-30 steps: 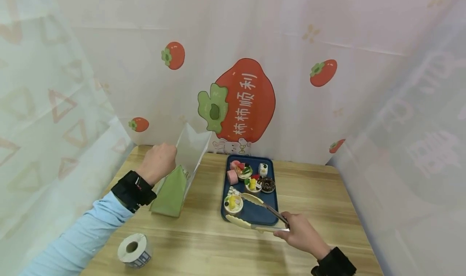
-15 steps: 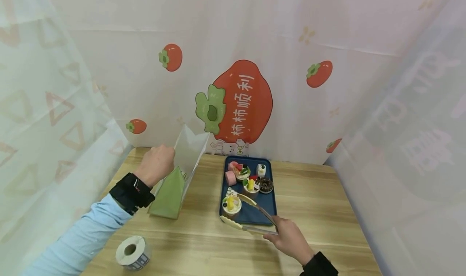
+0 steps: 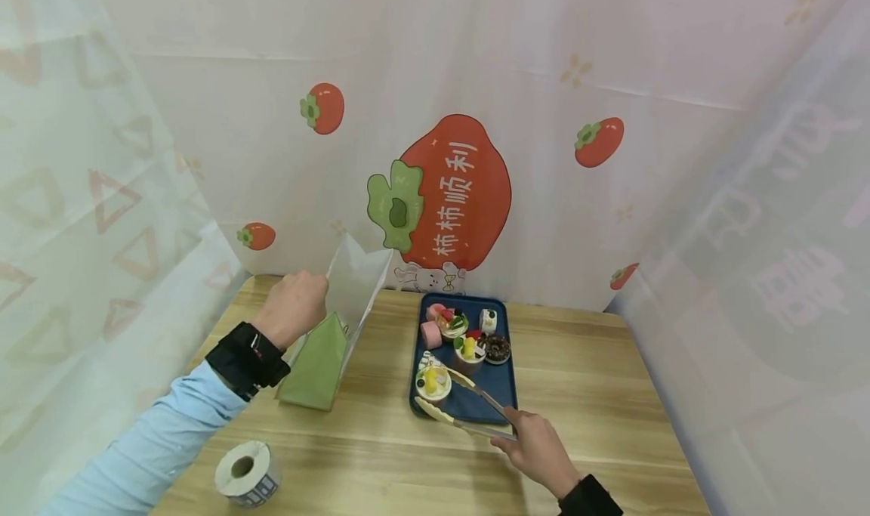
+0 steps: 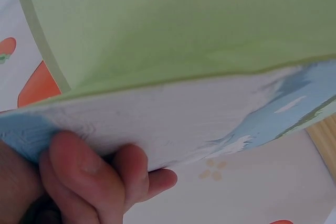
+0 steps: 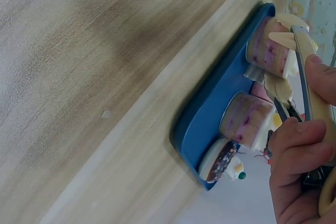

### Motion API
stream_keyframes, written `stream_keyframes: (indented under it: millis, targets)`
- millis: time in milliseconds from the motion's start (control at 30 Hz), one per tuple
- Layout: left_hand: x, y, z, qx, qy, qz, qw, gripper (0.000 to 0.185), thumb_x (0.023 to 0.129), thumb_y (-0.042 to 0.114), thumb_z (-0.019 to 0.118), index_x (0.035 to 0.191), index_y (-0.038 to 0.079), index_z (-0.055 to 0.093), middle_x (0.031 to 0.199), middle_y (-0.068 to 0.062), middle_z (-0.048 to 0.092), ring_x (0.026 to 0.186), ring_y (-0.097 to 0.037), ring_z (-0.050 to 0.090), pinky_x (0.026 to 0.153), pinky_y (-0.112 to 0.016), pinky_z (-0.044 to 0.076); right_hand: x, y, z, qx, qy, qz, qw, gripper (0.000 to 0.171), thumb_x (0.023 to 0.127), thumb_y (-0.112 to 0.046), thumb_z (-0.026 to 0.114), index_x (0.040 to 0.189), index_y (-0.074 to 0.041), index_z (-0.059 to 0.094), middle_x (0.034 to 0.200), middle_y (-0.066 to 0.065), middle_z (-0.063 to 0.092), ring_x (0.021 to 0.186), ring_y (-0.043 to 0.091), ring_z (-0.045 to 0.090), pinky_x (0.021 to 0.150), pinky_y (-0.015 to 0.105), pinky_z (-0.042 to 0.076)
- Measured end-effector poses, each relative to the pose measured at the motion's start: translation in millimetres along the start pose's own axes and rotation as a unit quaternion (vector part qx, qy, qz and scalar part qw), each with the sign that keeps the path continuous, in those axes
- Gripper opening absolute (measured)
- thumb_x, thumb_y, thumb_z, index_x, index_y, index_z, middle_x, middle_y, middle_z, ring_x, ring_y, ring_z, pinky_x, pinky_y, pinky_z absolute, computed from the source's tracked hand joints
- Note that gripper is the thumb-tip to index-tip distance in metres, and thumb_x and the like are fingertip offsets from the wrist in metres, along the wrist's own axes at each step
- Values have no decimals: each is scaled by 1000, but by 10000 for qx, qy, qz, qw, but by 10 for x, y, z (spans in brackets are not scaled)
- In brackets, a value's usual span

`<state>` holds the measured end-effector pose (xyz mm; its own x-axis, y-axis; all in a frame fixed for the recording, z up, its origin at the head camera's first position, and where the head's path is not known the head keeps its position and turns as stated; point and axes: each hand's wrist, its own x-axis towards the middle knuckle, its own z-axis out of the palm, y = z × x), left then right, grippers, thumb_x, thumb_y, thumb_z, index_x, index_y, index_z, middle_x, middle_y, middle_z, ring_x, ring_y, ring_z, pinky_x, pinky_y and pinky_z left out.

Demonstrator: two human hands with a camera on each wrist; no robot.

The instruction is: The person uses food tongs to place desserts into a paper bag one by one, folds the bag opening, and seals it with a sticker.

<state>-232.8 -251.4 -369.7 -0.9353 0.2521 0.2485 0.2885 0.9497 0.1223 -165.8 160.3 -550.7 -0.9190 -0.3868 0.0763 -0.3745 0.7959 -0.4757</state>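
My left hand grips the edge of a green and white paper bag at the left of the table. In the left wrist view, curled fingers lie against the bag's printed side, and its green inside is visible. My right hand holds a pair of food tongs, spread, with cream tips. One tip is beside the front-left cupcake, topped with yellow fruit, and the other is in front of it. Contact with the cupcake cannot be told. The cupcake stands on a blue tray.
Behind on the tray stand another fruit cupcake, a chocolate doughnut, a pink roll and a small white cake. A roll of labels stands front left on the table. Printed cloth hangs behind and at both sides.
My right hand and the tongs have moved left and slightly nearer, bringing the tips round the front-left cupcake. My left hand stays at the bag.
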Motion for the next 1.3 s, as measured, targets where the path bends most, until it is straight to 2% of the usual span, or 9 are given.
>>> stream_keyframes:
  millis: [133, 467, 533, 600, 733, 900, 1067, 1300]
  targets:
    - [4, 1, 0, -21, -35, 14, 10000, 35, 79, -15, 54, 58, 9, 40, 58, 2, 30, 51, -16, 36, 44, -32, 36, 4, 11, 14, 38, 61, -15, 10000, 43, 80, -21, 85, 111, 6, 70, 86, 14, 72, 71, 18, 67, 60, 33, 50]
    - [-7, 8, 0, -80, -62, -49, 9999, 36, 80, -16, 54, 58, 10, 40, 58, 2, 30, 50, -16, 36, 44, -31, 35, -26, 70, -29, 243, 61, -4, 9997, 44, 80, -18, 85, 113, 7, 71, 95, 19, 73, 77, 19, 69, 65, 33, 52]
    - [-5, 5, 4, -66, -69, -56, 9999, 35, 80, -15, 54, 58, 9, 41, 58, 1, 31, 50, -16, 37, 44, -31, 36, -33, 86, -45, 347, 31, 27, 9994, 44, 80, -17, 85, 114, 7, 70, 91, 16, 73, 71, 12, 63, 61, 29, 49]
    - [-4, 3, 7, -66, -70, -57, 9999, 34, 80, -15, 55, 58, 8, 43, 58, 1, 32, 50, -16, 37, 44, -31, 36, -39, 100, -65, 489, -5, 61, 9988, 44, 81, -16, 84, 116, 7, 70, 82, 8, 70, 62, 5, 51, 55, 24, 40]
    - [-3, 0, 12, -58, -19, -17, 10000, 33, 80, -15, 55, 59, 7, 44, 58, 1, 33, 50, -16, 37, 44, -31, 37, -46, 119, -98, 661, 28, 83, 9978, 44, 82, -16, 83, 116, 8, 69, 69, -5, 56, 54, 1, 35, 50, 22, 30]
    - [-7, -5, 15, -76, 20, 5, 10000, 34, 80, -16, 55, 58, 8, 42, 58, 1, 32, 51, -16, 37, 45, -32, 37, -55, 114, -166, 732, 5, 199, 9971, 45, 83, -17, 83, 117, 8, 69, 66, -7, 52, 53, 1, 31, 51, 22, 29]
    - [7, -6, 0, -54, -37, -26, 10000, 31, 81, -15, 55, 60, 6, 46, 58, -1, 37, 51, -17, 40, 45, -33, 39, -78, 106, -260, 875, -96, 400, 9953, 51, 85, -20, 82, 122, 11, 66, 62, -10, 44, 51, 1, 28, 49, 21, 26]
    - [15, -6, -8, -135, -173, -109, 9997, 25, 81, -14, 56, 64, 3, 51, 59, -3, 41, 52, -18, 42, 46, -32, 39, -155, 39, -497, 1407, -376, 584, 9876, 62, 92, -31, 74, 132, 13, 58, 58, -7, 37, 50, 4, 22, 49, 25, 22]
